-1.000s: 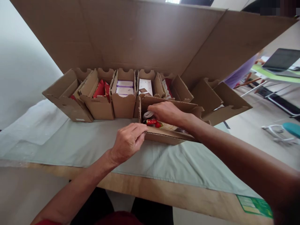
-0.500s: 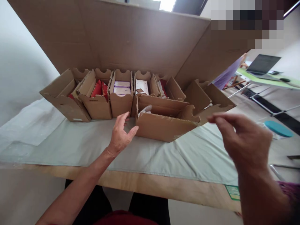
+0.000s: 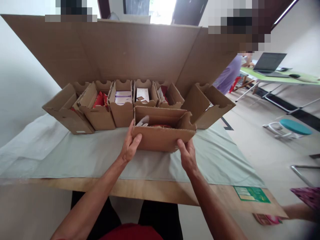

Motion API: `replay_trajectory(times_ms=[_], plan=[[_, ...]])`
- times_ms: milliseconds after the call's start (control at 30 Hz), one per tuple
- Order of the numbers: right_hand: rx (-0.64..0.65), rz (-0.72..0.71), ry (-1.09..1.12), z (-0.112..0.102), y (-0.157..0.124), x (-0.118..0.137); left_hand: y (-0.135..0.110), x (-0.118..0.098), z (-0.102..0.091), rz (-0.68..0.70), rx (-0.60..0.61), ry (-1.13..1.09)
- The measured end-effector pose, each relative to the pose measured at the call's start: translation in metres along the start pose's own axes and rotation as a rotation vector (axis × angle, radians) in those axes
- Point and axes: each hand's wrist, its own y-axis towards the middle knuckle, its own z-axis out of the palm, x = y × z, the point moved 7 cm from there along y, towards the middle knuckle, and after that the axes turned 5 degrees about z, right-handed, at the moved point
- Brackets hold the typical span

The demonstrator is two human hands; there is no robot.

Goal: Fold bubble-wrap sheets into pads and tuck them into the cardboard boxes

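Head view: the left hand (image 3: 130, 146) grips the near left corner of a small open cardboard tray (image 3: 162, 131), thumb on the front wall and fingers round its left end; the right hand (image 3: 187, 156) clamps the near right corner from below; the hands are apart, one at each end. The tray sits on the pale green cloth (image 3: 75, 156), just near of the row of trays (image 3: 112, 105), with something white and something red inside. Judged from this grip, it is best handled level, with even pressure at both ends so the thin walls do not buckle or the contents tip. Counted: one tray held; about six more in the far row, the rightmost set askew; one big cardboard sheet (image 3: 125, 50) standing behind; one green card (image 3: 251, 194) at the table's near right edge; another person's hand (image 3: 268, 218) at far right.
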Motion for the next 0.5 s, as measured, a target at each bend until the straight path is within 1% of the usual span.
replay_trajectory(times_ms=[67,133,200,233,267,300,333,367,400,433,467,500], plan=[[0.02,0.001,-0.024,0.004,-0.022,-0.001,-0.023,-0.006,-0.013,0.002,-0.037,0.022],[0.047,-0.009,-0.056,0.007,-0.038,-0.002,-0.041,-0.011,-0.025,0.005,-0.056,0.056],[0.06,-0.032,-0.097,0.003,-0.043,0.003,-0.051,-0.015,-0.033,-0.005,-0.051,0.066],[0.029,-0.061,-0.119,-0.004,-0.042,0.011,-0.053,-0.016,-0.035,-0.013,-0.045,0.06],[-0.033,-0.106,-0.142,-0.014,-0.038,0.025,-0.054,-0.017,-0.036,-0.022,-0.035,0.05],[-0.113,-0.166,-0.167,-0.025,-0.033,0.043,-0.053,-0.017,-0.037,-0.032,-0.026,0.039],[-0.205,-0.242,-0.195,-0.036,-0.026,0.066,-0.052,-0.017,-0.037,-0.039,-0.021,0.031],[-0.255,-0.32,-0.233,-0.04,-0.018,0.092,-0.051,-0.017,-0.036,-0.042,-0.021,0.025],[-0.225,-0.395,-0.274,-0.036,-0.008,0.118,-0.049,-0.016,-0.036,-0.042,-0.026,0.023],[-0.076,-0.444,-0.337,-0.019,0.005,0.141,-0.048,-0.016,-0.036,-0.039,-0.036,0.023],[0.142,-0.466,-0.409,0.006,0.016,0.159,-0.048,-0.015,-0.035,-0.034,-0.047,0.026],[0.385,-0.475,-0.485,0.035,0.024,0.17,-0.047,-0.014,-0.035,-0.031,-0.056,0.03]])
